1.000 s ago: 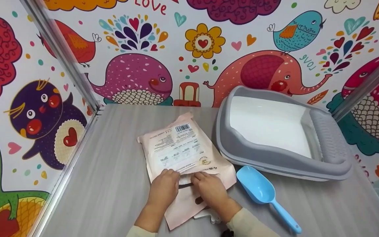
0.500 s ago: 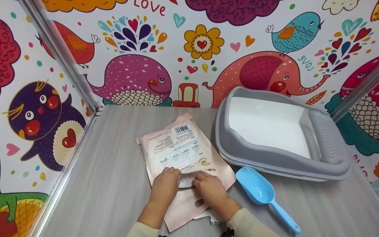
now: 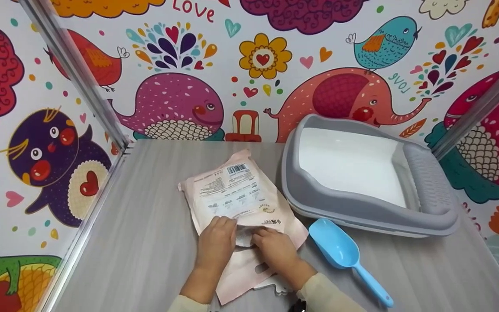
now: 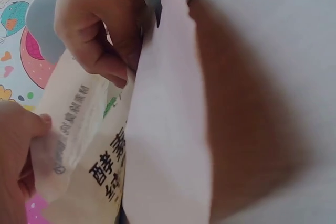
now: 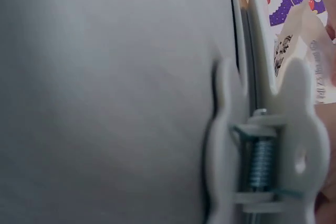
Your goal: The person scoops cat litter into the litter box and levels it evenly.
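Note:
A pink printed bag (image 3: 236, 190) lies on the table, its label and barcode facing up. My left hand (image 3: 215, 240) pinches the left part of the bag's opening; my right hand (image 3: 275, 249) grips its right part. Between them the mouth gapes, with a pale inside showing. In the left wrist view, black characters run along the bag (image 4: 107, 166) beside the near flap (image 4: 168, 108). That flap has a handle hole (image 3: 261, 268). A white spring clip (image 5: 294, 114) fills the right side of the right wrist view; in the head view it lies under the right wrist, partly covered.
A grey litter tray (image 3: 295, 182) with a white inside stands to the right of the bag. In front of it lies a blue scoop (image 3: 340, 247), handle toward me. Behind the wooden-look table (image 3: 145, 195) rises a cartoon-printed wall (image 3: 301, 26) with metal posts (image 3: 72, 69).
The bag's opening has spread wider between my hands, and more of its dark print shows on the upper side. Both hands keep their hold. The head view has shifted slightly.

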`<state>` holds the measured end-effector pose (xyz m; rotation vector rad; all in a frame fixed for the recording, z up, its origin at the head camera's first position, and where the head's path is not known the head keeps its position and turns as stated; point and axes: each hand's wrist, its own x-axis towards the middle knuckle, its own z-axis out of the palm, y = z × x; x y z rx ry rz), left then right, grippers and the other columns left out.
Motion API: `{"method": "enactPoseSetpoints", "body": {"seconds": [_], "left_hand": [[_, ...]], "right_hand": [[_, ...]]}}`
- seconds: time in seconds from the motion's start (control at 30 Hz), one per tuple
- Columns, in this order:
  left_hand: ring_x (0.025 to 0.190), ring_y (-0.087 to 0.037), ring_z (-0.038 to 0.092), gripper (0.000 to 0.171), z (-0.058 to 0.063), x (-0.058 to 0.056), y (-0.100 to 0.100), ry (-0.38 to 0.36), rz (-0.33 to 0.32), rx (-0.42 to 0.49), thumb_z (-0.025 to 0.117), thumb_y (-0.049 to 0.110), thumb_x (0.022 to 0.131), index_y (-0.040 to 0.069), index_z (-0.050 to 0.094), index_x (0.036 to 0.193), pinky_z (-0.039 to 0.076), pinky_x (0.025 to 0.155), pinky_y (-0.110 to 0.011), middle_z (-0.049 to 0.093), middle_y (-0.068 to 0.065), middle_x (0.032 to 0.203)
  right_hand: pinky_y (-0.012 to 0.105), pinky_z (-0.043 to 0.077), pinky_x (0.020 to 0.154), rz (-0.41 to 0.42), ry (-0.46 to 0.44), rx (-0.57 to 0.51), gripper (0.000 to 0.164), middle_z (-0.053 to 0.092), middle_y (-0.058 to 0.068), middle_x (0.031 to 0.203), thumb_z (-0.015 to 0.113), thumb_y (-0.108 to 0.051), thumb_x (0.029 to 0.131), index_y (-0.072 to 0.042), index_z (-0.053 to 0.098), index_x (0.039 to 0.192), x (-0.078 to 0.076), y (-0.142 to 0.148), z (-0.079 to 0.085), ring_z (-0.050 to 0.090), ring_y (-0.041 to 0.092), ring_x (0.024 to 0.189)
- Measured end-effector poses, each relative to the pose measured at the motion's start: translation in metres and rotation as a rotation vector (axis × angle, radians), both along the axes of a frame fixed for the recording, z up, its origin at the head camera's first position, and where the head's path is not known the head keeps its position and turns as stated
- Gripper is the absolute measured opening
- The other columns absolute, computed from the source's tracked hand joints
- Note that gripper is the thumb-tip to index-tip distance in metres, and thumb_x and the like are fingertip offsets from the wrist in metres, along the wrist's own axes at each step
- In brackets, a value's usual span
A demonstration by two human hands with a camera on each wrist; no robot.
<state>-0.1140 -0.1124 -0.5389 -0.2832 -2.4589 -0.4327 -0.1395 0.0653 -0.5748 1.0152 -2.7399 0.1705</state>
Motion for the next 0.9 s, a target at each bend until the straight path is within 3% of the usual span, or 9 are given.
{"method": "enactPoseSetpoints", "body": {"seconds": [0.27, 0.53, 0.7, 0.9], "left_hand": [[0.08, -0.019, 0.061, 0.013, 0.0059, -0.0031, 0.001, 0.2, -0.039, 0.013, 0.068, 0.007, 0.079, 0.008, 0.07, 0.092, 0.053, 0.069, -0.028, 0.068, -0.001, 0.086], [0.078, -0.02, 0.062, 0.015, 0.0097, -0.0041, 0.003, 0.328, -0.064, 0.019, 0.059, 0.004, 0.082, 0.006, 0.071, 0.091, 0.053, 0.07, -0.028, 0.068, -0.003, 0.087], [0.08, -0.019, 0.063, 0.015, 0.0101, -0.0038, 0.0031, 0.391, -0.078, 0.014, 0.059, 0.004, 0.085, 0.006, 0.072, 0.092, 0.054, 0.071, -0.028, 0.07, -0.003, 0.089], [0.08, -0.02, 0.063, 0.018, 0.0105, -0.003, 0.002, 0.417, -0.098, 0.011, 0.058, 0.003, 0.083, 0.005, 0.073, 0.092, 0.054, 0.073, -0.029, 0.07, -0.004, 0.089]], "right_hand": [[0.032, 0.051, 0.059, -0.007, -0.047, -0.01, 0.009, 0.065, -0.012, 0.093, 0.058, -0.021, 0.084, -0.026, 0.066, 0.085, -0.0017, -0.0015, -0.0011, 0.063, 0.014, 0.086], [0.033, 0.045, 0.046, -0.037, -0.062, 0.014, 0.007, 0.064, -0.01, 0.088, 0.064, -0.018, 0.08, -0.025, 0.064, 0.08, -0.0014, -0.0039, 0.0012, 0.063, 0.016, 0.077], [0.034, 0.044, 0.043, -0.059, -0.04, 0.015, 0.008, 0.063, -0.008, 0.084, 0.066, -0.016, 0.08, -0.024, 0.066, 0.079, -0.0013, -0.0047, 0.0015, 0.063, 0.017, 0.073], [0.034, 0.046, 0.045, -0.046, -0.058, 0.007, 0.009, 0.062, -0.007, 0.084, 0.065, -0.014, 0.081, -0.023, 0.066, 0.08, -0.0019, -0.005, 0.0006, 0.062, 0.017, 0.07]]}}
